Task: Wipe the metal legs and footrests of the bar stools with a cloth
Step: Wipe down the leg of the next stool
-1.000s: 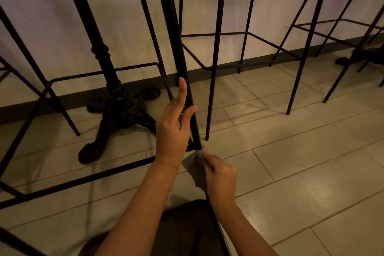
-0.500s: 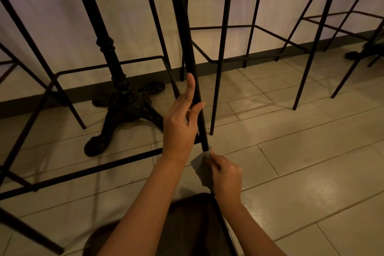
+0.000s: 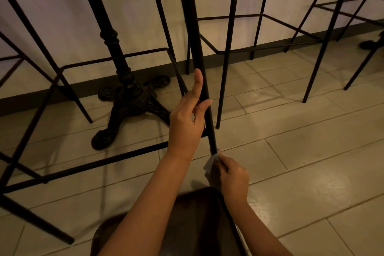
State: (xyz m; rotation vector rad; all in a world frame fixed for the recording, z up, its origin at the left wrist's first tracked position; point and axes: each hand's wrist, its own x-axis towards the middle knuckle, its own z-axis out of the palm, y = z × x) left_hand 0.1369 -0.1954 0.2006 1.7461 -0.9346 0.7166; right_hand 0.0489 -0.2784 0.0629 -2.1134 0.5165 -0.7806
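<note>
While crouched low beside the stool leg [image 3: 197, 52], steadying it with the left hand [image 3: 187, 124]: index finger straight up along the rod, thumb pressed against its side, the other fingers seemingly curled behind it, though that part is hidden. Pinching a small pale cloth [image 3: 210, 163] in the right hand [image 3: 232, 174], wrapped against the same leg just under the joint where the footrest bar [image 3: 99, 162] meets it. Cloth touching the metal, right fingers curled round it.

Judging by looks: thin black steel rod, stiff, smooth, probably a bit slick under a damp rag, so best gripped by folding the cloth fully round the rod and sliding along its length. Light frame, likely to skid on the tiled floor [image 3: 301, 151] unless braced, hence the upper hold. Cloth soft and limp, small enough to bunch up; worth keeping flat under the fingertips. Lower stretch of the leg passing behind the right wrist, hard to follow.

Other stools [image 3: 228, 52] standing just beyond, against the pale wall [image 3: 133, 6]; an ornate cast table base [image 3: 128, 100] to the left. No brands, labels or writing readable anywhere.
</note>
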